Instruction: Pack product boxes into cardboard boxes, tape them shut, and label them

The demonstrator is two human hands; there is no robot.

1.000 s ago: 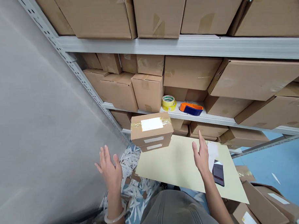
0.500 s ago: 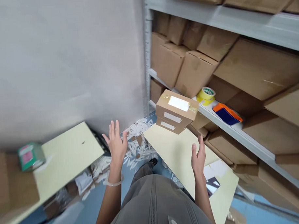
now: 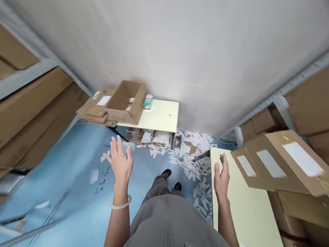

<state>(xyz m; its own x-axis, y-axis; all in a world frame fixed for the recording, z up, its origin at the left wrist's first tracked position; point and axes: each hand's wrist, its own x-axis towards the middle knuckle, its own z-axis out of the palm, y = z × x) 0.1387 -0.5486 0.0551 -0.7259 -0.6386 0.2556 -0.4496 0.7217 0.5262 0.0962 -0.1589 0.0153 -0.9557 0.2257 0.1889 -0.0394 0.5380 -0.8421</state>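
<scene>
My left hand (image 3: 120, 163) is raised over the blue floor with its fingers spread, holding nothing; a pale bangle (image 3: 121, 205) circles that wrist. My right hand (image 3: 221, 173) hovers near the left edge of the cream table (image 3: 245, 214), fingers stretched upward and nothing in them. Beyond it, two stacked cardboard boxes (image 3: 276, 166) with white labels stand on that table, apart from the hand. Farther off, against the wall, an open cardboard box (image 3: 123, 114) sits on a second cream table (image 3: 161, 114) beside a small green and pink box (image 3: 148, 101).
Flattened cardboard (image 3: 95, 106) lies left of the open box. White paper scraps (image 3: 192, 147) cover the floor between the tables. Shelving with large cartons (image 3: 32, 117) lines the left side, and more cartons (image 3: 309, 111) fill shelves on the right. A grey wall (image 3: 178, 51) closes the far end.
My view has swung left, so the far table now sits near the centre and the stacked boxes at the right edge. Both hands stay raised, fingers apart, holding nothing.
</scene>
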